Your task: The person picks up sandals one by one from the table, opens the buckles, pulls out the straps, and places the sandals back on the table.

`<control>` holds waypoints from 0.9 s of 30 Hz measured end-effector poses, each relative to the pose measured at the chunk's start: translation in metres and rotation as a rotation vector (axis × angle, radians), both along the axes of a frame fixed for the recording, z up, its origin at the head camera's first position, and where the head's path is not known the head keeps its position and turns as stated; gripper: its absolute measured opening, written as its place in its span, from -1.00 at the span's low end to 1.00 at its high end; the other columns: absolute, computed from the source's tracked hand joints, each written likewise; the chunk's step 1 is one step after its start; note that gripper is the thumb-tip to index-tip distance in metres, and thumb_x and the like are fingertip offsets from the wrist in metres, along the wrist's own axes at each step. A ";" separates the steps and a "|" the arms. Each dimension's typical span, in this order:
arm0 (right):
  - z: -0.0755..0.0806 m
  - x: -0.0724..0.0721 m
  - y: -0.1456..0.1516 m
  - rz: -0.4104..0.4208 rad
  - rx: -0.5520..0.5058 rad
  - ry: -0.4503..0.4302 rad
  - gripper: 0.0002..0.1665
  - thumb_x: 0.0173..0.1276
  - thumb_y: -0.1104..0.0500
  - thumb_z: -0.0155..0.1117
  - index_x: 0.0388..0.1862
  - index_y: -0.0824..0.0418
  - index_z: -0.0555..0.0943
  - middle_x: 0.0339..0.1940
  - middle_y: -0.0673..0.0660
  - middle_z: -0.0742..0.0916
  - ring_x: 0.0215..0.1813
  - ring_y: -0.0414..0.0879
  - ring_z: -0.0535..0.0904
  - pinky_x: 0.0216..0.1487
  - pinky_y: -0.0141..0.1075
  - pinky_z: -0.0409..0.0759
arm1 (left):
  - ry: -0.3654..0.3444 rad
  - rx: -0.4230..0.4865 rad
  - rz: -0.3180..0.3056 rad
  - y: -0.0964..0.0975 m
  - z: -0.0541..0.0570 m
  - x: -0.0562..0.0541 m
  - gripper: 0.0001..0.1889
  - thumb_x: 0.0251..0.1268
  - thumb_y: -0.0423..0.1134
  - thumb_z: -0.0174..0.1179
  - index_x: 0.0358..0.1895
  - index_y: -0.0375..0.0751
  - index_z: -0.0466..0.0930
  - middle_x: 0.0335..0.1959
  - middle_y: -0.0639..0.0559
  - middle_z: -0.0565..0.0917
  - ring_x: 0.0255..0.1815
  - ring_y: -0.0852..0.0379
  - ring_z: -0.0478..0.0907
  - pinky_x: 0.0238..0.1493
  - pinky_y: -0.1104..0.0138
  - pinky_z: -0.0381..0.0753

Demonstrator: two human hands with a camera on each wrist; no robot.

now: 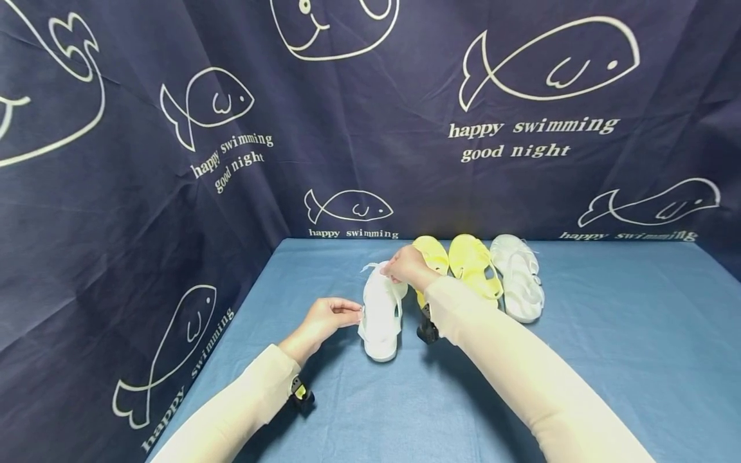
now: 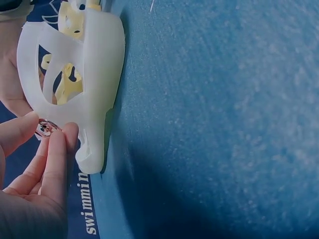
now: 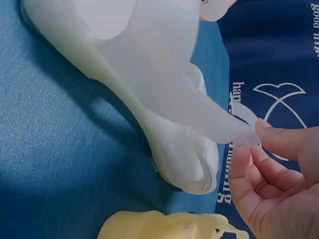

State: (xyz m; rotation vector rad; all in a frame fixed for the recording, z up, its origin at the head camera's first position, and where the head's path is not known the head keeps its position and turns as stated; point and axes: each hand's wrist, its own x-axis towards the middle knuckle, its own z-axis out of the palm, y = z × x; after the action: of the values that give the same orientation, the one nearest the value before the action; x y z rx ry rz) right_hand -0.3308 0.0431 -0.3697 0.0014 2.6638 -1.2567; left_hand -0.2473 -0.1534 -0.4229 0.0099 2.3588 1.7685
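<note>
A white sandal (image 1: 379, 321) rests sole down on the blue desk (image 1: 608, 334), nearer the left edge than the right and short of the back edge. It is smooth and faintly translucent, with a thick rounded sole and broad bands framing curved openings. A flat strap (image 3: 214, 122) tapers out from it towards the back edge.

The right hand (image 1: 407, 265) reaches across from the right and pinches the strap's thin end between thumb and fingertips, its other fingers curled in. The left hand (image 1: 331, 316), low at the sandal's left side, grips a small shiny fitting (image 2: 47, 128) between thumb and fingertips.

Just right of the white sandal, towards the back edge, lie a left yellow sandal (image 1: 430, 249), partly hidden by the right hand and arm, and a right yellow sandal (image 1: 470, 260), both with cut-out openings. A second white sandal (image 1: 520, 283) lies beside them.

Both forearms slant in from the front edge in cream sleeves (image 1: 515, 376). Behind the desk hangs a creased navy cloth (image 1: 417, 141) printed with white fish outlines and lettering.
</note>
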 end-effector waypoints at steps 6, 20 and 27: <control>-0.008 -0.007 -0.010 -0.002 0.099 -0.042 -0.67 0.16 0.13 0.45 -0.69 0.18 0.55 -0.81 -0.02 0.49 -0.64 -0.16 0.41 -0.59 -0.42 0.33 | 0.024 -0.041 -0.010 -0.001 0.002 0.002 -0.74 0.16 -0.32 0.36 -0.11 -0.40 0.69 -0.29 -0.10 0.77 -0.30 0.19 0.70 -0.07 0.33 0.67; -0.005 -0.001 -0.020 0.055 0.309 -0.015 -0.60 0.10 -0.01 0.51 -0.43 0.29 0.59 -0.61 0.03 0.53 -0.51 -0.12 0.46 -0.50 -0.42 0.38 | 0.018 0.031 0.013 0.000 0.000 0.002 -0.74 0.16 -0.37 0.35 -0.10 -0.43 0.68 -0.21 -0.17 0.76 -0.29 0.13 0.72 -0.01 0.23 0.70; -0.001 0.003 -0.021 0.034 0.285 -0.002 -0.46 0.11 0.01 0.50 -0.11 0.39 0.60 -0.29 0.16 0.68 -0.31 -0.07 0.54 -0.18 -0.32 0.59 | 0.019 0.014 0.020 0.000 -0.002 0.002 -0.75 0.17 -0.35 0.35 -0.11 -0.41 0.69 -0.23 -0.16 0.76 -0.28 0.10 0.73 0.02 0.18 0.68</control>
State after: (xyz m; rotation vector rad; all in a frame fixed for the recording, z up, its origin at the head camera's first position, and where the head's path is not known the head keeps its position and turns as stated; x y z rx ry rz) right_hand -0.3283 0.0223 -0.3706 -0.0004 2.8031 -0.8568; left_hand -0.2456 -0.1533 -0.4248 0.0055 2.3679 1.8017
